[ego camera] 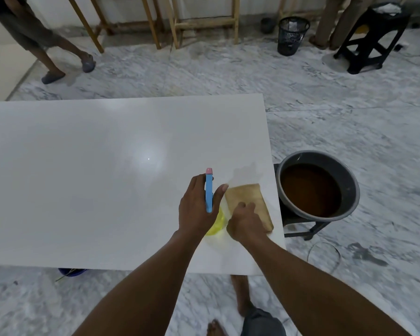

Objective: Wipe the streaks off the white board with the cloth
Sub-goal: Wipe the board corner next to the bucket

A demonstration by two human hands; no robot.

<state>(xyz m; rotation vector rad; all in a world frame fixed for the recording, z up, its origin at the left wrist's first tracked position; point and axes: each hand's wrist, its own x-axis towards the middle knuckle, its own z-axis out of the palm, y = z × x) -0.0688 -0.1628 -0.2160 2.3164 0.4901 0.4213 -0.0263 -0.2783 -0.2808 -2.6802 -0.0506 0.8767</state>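
A large glossy white board (107, 178) lies flat in front of me. Near its right edge a folded tan cloth (250, 197) rests on the board, with a faint damp patch just beyond it. My right hand (246, 220) presses down on the near part of the cloth. My left hand (197, 204) grips a spray bottle (209, 190) with a blue head, a pink nozzle tip and a yellow body, held above the board just left of the cloth.
A grey tub of brown liquid (317, 185) stands on a dark stool right of the board. A person's legs (49, 44) are at the far left; wooden frames (204, 23), a black mesh bin (292, 35) and a black stool (371, 37) line the back.
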